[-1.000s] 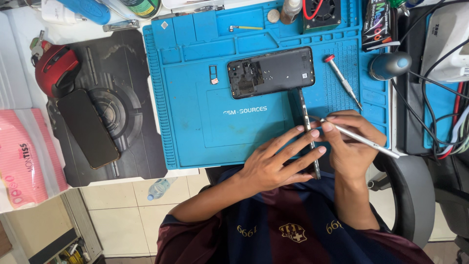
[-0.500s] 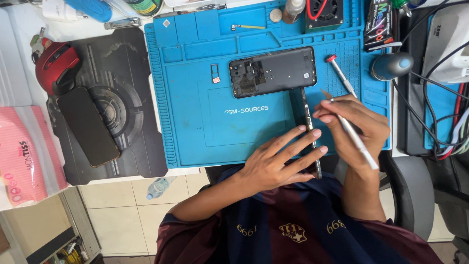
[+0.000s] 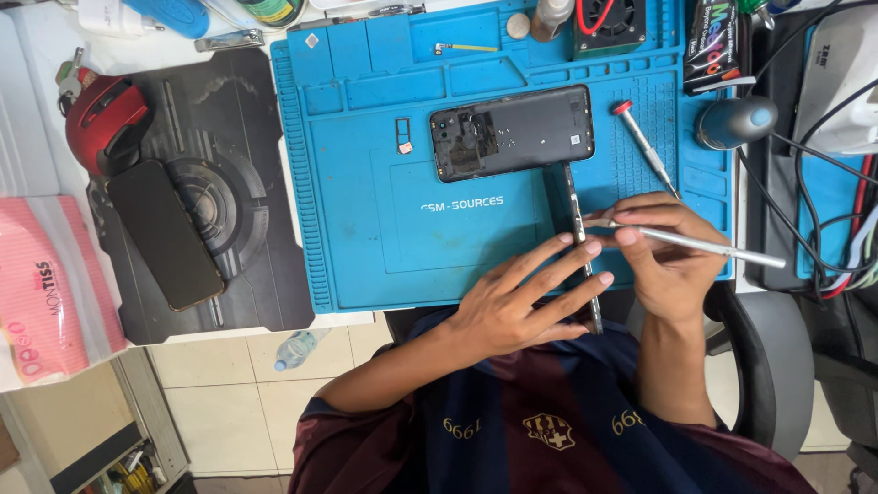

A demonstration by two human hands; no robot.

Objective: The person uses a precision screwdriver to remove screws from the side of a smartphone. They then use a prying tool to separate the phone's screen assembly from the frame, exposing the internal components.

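**Thin phone frame steadied edge-on while a slim metal tool meets it**

A narrow dark phone frame (image 3: 578, 240) stands on edge across the near rim of the blue repair mat (image 3: 366, 183), running from beneath the opened phone toward the person's chest. The left hand (image 3: 521, 306) lies against its left side, fingers spread flat, fingertips touching the frame. The right hand (image 3: 663, 261), just right of the frame, pinches a silver rod-like tool (image 3: 695, 242) between thumb and fingers; its tip sits at the frame, its tail pointing away to the right. Just beyond both hands lies the opened phone (image 3: 512, 133), back cover off. A red-capped screwdriver (image 3: 645, 146) rests above the right hand. Well left, a dark phone (image 3: 165, 233) lies on a black mat (image 3: 229, 119).
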